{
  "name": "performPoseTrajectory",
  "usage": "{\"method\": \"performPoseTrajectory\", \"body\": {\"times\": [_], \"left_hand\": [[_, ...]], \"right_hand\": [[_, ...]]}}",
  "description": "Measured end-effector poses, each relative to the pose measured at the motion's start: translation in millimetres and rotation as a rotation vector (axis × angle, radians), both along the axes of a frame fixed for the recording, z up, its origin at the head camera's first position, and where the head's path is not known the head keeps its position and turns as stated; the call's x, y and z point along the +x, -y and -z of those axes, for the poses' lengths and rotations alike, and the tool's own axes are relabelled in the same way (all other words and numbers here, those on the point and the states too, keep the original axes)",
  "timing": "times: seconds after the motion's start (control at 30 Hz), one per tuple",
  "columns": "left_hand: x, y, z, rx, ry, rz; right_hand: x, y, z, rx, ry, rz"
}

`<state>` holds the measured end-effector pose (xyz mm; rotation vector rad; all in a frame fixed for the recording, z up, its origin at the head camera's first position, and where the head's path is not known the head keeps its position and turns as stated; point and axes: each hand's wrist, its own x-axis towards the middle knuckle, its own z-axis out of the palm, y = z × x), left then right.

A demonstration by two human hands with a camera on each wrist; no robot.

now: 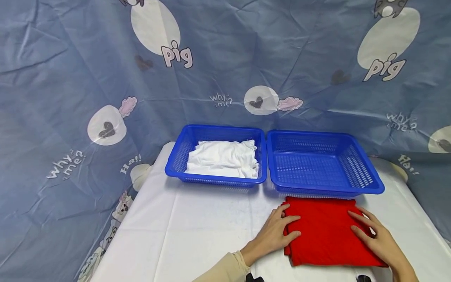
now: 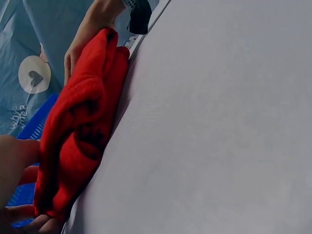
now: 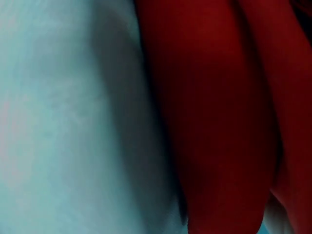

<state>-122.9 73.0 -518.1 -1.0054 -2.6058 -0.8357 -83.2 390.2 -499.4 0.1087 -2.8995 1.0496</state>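
Note:
A folded red cloth (image 1: 324, 231) lies on the white table, in front of the right-hand basket. My left hand (image 1: 273, 231) rests at its left edge, with thumb and fingers spread over the top. On the opposite side, my right hand (image 1: 378, 237) lies over the right edge, its fingers extended across the cloth. The left wrist view shows the thick rolled layers of the red cloth (image 2: 78, 126) from the side, with fingers (image 2: 29, 175) touching its end. Close red folds (image 3: 209, 112) fill much of the right wrist view, where most of the hand is hidden.
Two blue plastic baskets stand side by side at the back. The left basket (image 1: 215, 180) holds folded white cloth (image 1: 223, 158); the right basket (image 1: 310, 168) shows its bare bottom. Behind them hangs a blue printed curtain (image 1: 211, 78). White sheeting (image 1: 197, 235) covers the table.

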Motion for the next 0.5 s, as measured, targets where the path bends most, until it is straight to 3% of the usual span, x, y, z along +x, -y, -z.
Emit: {"method": "performPoseTrajectory", "body": {"times": [0.27,0.5], "left_hand": [[-5.8,7,0.1,0.106,0.061,-0.023],[-13.5,25,1.6,0.21,0.073,0.032]], "right_hand": [[-1.6,15,0.1,-0.009,-0.054,-0.032],[-1.3,33,-0.8,-0.006,-0.096,-0.044]]}}
